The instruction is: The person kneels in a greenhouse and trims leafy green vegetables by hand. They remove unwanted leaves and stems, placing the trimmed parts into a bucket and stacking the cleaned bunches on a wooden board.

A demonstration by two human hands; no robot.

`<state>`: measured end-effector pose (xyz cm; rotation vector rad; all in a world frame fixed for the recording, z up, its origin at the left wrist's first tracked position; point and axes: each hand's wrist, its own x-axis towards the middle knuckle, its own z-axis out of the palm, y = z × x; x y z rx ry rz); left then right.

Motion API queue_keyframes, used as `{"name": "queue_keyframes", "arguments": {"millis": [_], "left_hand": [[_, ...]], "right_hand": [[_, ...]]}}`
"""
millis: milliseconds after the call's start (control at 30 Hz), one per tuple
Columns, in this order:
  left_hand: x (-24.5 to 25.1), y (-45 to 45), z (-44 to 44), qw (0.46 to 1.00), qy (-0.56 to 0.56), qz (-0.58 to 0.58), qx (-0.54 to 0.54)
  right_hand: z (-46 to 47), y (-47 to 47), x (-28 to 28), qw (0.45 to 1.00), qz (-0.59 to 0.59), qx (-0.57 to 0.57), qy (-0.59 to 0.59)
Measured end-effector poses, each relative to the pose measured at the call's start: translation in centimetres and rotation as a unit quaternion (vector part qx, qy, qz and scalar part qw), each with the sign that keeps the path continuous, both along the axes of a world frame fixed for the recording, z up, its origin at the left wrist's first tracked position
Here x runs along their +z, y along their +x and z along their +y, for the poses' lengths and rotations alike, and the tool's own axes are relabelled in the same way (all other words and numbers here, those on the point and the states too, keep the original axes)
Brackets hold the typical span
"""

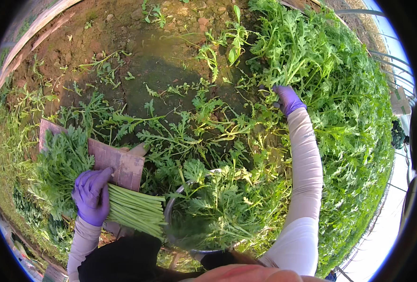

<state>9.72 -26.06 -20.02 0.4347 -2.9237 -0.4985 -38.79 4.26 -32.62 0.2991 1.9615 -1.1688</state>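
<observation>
My left hand, in a purple glove, is closed over a bunch of cut leafy greens with lobed leaves, likely crown daisy. Its leaves spread to the left, and its even pale-green stems point right. Under the bunch lies a worn reddish board. At the upper right my right hand, also purple-gloved, grips leafy stems near their base, at the edge of the dense standing greens. My right fingertips are partly hidden, and I cannot tell whether those stems are cut.
Close before me stands a round basin with loose greens in it. Bare soil with scattered trimmings lies ahead. A pale wooden edge borders the bed at the left, and curved hoops stand at the far right.
</observation>
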Motion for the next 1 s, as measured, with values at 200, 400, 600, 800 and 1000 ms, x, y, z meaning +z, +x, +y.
{"name": "queue_keyframes", "arguments": {"millis": [200, 400, 600, 800, 1000], "left_hand": [[2.5, 0.4, 0.9, 0.998, 0.011, 0.051, -0.033], [10.4, -1.8, 8.0, 0.946, 0.006, 0.184, -0.265], [17.4, -3.0, 14.4, 0.829, -0.207, 0.333, -0.399], [25.1, -0.9, 15.5, 0.758, 0.001, 0.253, -0.600], [28.7, 3.3, 17.3, 0.837, -0.104, 0.194, -0.500]], "right_hand": [[8.5, 19.3, 16.4, 0.970, -0.121, 0.171, -0.124], [10.6, 34.0, 28.0, 0.930, -0.124, 0.334, -0.094], [9.3, 43.8, 38.1, 0.851, -0.078, 0.515, 0.068], [10.5, 49.8, 46.0, 0.879, 0.014, 0.430, 0.207], [14.4, 52.5, 48.4, 0.898, 0.138, 0.389, 0.156]]}}
